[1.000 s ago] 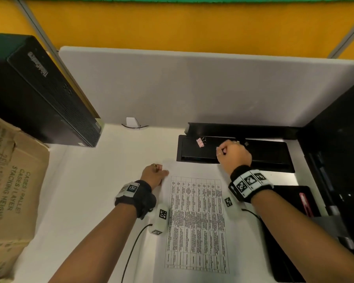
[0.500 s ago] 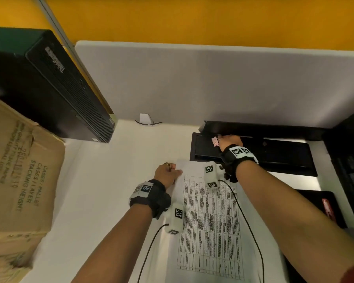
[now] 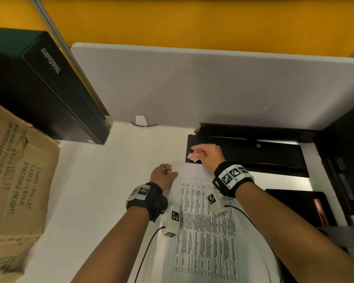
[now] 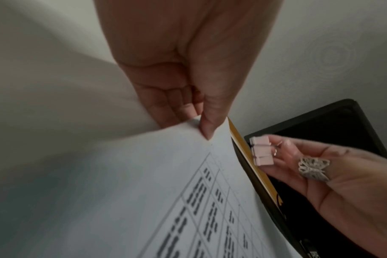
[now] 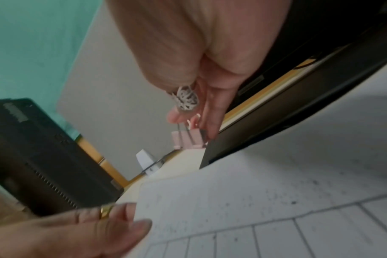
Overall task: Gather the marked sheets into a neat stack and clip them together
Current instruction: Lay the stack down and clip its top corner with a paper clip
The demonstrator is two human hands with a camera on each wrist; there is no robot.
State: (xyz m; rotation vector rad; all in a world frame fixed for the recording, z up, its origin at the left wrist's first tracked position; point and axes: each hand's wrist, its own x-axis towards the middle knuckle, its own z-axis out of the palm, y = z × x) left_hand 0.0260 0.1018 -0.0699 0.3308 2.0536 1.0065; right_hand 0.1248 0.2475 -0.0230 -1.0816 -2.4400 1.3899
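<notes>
Left hand [image 3: 163, 176] pinches the sheets' [image 3: 204, 227] top-left corner (flat on the desk [image 3: 102, 180]) — right hand [image 3: 207, 154] grips pink clips [image 3: 193, 157] just beyond.

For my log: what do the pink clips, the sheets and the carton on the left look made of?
Pink binder clips: matte pink bodies with shiny wire handles, probably coated metal, though plastic can't be excluded. Printed sheets: thin white paper; the corner bends where the left hand pinches it. Cardboard box: brown corrugated cardboard, dull, creased, with printed lettering. The right hand holds the clips.
</notes>
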